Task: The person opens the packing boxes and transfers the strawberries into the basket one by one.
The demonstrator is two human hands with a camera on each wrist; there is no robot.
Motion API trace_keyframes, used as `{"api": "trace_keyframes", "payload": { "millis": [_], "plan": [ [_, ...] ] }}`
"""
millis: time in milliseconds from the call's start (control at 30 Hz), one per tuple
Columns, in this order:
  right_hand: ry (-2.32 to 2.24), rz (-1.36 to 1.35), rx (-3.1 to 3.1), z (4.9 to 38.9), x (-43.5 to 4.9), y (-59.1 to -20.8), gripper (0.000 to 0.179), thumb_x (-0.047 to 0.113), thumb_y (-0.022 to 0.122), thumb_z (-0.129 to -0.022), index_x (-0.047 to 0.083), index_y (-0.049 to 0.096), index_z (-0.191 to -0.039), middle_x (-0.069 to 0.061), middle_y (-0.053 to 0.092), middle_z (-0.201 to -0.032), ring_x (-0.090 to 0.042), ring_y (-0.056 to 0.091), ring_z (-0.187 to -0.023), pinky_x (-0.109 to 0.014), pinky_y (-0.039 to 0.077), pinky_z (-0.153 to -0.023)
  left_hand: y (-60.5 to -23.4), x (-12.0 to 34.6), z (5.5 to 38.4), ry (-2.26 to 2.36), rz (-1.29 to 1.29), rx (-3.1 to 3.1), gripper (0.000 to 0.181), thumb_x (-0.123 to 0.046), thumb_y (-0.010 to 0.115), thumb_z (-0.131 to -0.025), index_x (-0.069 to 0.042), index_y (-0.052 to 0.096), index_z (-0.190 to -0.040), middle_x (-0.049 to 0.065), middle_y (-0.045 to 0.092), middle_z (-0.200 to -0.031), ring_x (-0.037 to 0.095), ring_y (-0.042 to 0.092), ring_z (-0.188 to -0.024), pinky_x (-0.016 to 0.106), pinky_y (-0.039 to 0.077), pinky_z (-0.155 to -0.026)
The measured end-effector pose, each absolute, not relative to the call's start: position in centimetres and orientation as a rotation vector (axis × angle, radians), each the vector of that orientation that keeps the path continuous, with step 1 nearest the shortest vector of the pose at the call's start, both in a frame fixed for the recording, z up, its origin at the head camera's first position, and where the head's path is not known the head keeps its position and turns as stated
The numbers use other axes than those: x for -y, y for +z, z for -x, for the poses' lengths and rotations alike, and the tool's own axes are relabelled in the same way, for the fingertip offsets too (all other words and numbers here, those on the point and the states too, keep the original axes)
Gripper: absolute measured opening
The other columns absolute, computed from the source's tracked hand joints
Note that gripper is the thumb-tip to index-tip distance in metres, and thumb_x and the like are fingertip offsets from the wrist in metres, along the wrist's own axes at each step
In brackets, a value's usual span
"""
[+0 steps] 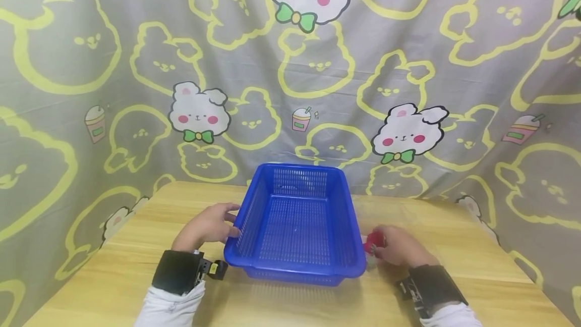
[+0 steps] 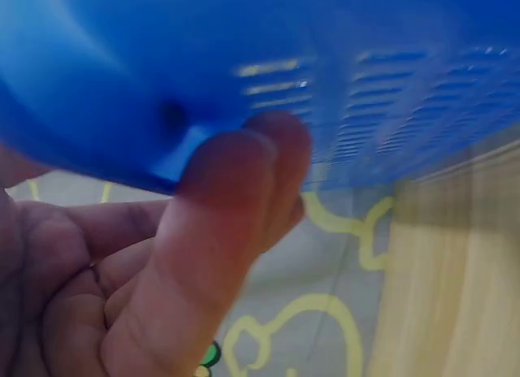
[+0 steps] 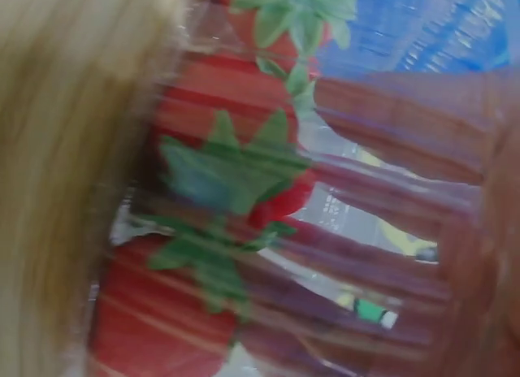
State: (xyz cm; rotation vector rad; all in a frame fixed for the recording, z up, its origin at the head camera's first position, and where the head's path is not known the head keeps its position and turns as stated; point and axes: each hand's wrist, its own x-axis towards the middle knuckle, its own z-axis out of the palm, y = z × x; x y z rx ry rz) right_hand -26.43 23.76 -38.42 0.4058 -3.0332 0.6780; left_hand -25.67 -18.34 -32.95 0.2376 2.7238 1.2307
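A blue plastic basket (image 1: 295, 268) with slotted walls stands before me, with nothing seen inside it. My left hand (image 1: 209, 226) grips its left rim; in the left wrist view fingers (image 2: 203, 255) press against the basket's wall (image 2: 390, 36). On the other side, close to the basket's right wall, my right hand (image 1: 401, 247) holds red strawberries (image 1: 374, 241) with green leaves. The right wrist view shows several strawberries (image 3: 162, 312) behind clear, shiny plastic, with the fingers (image 3: 390, 125) seen through it. Whether that plastic is a bag or a box I cannot tell.
The wooden table (image 1: 136, 266) extends to both sides of the basket. Behind and beside it hangs a grey curtain (image 1: 254, 74) with yellow outlines and white rabbits. Bands with small cameras (image 1: 218, 269) are on both wrists.
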Motion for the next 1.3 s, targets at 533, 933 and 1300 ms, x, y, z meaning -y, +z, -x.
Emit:
{"api": "trace_keyframes", "payload": {
  "millis": [533, 933, 1300],
  "plan": [
    [0.665, -0.423, 2.977, 26.5, -23.8, -38.7, 0.014, 0.005, 0.067, -0.081, 0.004, 0.057, -0.091, -0.003, 0.061, -0.076, -0.019, 0.059, -0.071, -0.042, 0.051, -0.067, -31.8, 18.9, 24.2, 1.103, -0.283, -2.698, 0.055, 0.002, 0.077, -0.076, 0.010, 0.050, -0.123, 0.019, 0.062, -0.099, 0.025, 0.066, -0.071, 0.043, 0.057, -0.065],
    [0.649, -0.448, 2.935, 27.0, -24.6, -39.5, 0.014, 0.006, 0.070, -0.081, 0.003, 0.061, -0.091, -0.002, 0.062, -0.074, -0.016, 0.058, -0.068, -0.043, 0.051, -0.067, -32.1, 18.7, 24.7, 1.131, -0.306, -2.685, 0.058, 0.001, 0.079, -0.074, 0.010, 0.053, -0.125, 0.020, 0.064, -0.102, 0.027, 0.067, -0.075, 0.043, 0.057, -0.066],
    [0.700, -0.398, 2.946, 27.0, -24.5, -39.0, 0.013, 0.009, 0.069, -0.084, 0.004, 0.062, -0.094, -0.002, 0.062, -0.075, -0.014, 0.057, -0.063, -0.038, 0.049, -0.062, -32.0, 18.9, 24.7, 1.039, -0.322, -2.733, 0.058, -0.004, 0.080, -0.074, 0.009, 0.055, -0.125, 0.017, 0.066, -0.103, 0.031, 0.067, -0.085, 0.047, 0.056, -0.067]
  ]
}}
